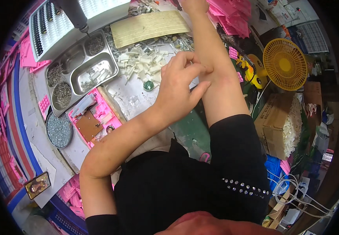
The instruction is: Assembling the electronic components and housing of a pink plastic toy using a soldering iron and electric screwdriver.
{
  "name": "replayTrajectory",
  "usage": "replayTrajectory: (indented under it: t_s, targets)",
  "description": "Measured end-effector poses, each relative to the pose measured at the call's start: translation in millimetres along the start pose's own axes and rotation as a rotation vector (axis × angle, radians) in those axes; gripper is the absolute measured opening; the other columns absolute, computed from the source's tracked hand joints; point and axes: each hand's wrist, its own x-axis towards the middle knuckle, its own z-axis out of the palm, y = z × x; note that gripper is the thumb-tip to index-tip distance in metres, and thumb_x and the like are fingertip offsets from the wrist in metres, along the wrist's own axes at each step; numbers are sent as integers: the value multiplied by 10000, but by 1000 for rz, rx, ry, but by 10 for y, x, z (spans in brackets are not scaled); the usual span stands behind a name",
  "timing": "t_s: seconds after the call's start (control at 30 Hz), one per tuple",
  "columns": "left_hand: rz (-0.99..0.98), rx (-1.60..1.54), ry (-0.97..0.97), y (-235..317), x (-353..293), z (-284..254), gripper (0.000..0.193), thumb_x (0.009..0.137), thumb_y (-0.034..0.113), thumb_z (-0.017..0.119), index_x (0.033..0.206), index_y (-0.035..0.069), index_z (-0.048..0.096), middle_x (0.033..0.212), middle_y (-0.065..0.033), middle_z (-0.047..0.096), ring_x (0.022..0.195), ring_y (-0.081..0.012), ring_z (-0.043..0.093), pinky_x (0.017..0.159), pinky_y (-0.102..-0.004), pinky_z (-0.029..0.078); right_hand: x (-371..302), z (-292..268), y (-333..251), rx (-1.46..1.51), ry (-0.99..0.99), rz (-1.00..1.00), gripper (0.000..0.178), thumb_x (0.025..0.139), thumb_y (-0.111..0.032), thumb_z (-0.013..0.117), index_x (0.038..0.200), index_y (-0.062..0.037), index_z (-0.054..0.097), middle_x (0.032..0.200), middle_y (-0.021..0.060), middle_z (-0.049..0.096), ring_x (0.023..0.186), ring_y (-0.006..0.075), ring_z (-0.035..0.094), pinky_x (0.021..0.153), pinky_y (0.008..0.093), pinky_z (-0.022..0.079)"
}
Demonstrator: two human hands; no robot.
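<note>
My left hand (180, 84) reaches across to my right forearm (220, 80), its bent fingers touching the skin and its thumb apart. Nothing shows in it. My right hand (195, 6) is at the top edge, its fingers mostly cut off, beside a pink pile and a small dark object. Left of my left hand lie a heap of small white plastic pieces (140, 64) and a round green part (148, 85). A pink plastic housing (116, 122) with a brown board and a white part inside lies nearer, left of my left forearm.
A divided metal tray (77, 70) holds screws, under a hanging dark electric screwdriver (73, 13). A round tin (59, 131) of small metal parts, a yellowish sheet (150, 29) and a white ridged rack (64, 27) surround it. Rightward are a yellow fan (285, 64) and a cardboard box (273, 123).
</note>
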Motion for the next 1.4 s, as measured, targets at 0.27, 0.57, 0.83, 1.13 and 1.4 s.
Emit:
replayTrajectory:
  t_s: [0.27,0.57,0.83,1.13,1.4]
  targets:
    - [45,-54,97,63,-38,94,279,805,-25,681,1043,109,741,1127,-121,553,990,-292,570,889,-415,415,41,41,-178,-18,4,-17,228,911,-224,652,990,-72,801,1024,204,772,1020,360,744,921,507,559]
    - [73,17,10,126,-108,-1,436,790,-106,658,1159,106,751,1235,-153,532,1073,-296,545,943,-397,446,74,-21,-240,1,-8,-15,230,915,-211,633,1006,-86,804,1057,191,771,1089,351,724,976,530,526]
    - [110,89,115,196,-190,8,530,719,-71,669,1190,151,767,1207,-124,586,1035,-312,549,963,-434,394,-7,-151,-285,14,44,-29,266,924,-285,651,1029,-95,806,1070,192,768,1146,349,697,1149,590,381]
    - [170,290,38,195,-162,-69,514,787,-31,655,1274,120,717,1399,-85,634,1319,-296,560,1116,-536,272,10,-5,-262,-17,-7,-28,246,904,-238,653,1032,-84,796,1052,201,771,1067,365,730,991,553,519]
    - [170,-23,-153,388,-666,-288,552,757,-25,631,1288,115,683,1327,-43,700,1269,-265,626,1179,-591,167,-29,51,-317,-38,-196,-181,278,900,-340,644,1087,-218,810,1136,102,776,1085,329,718,950,399,546]
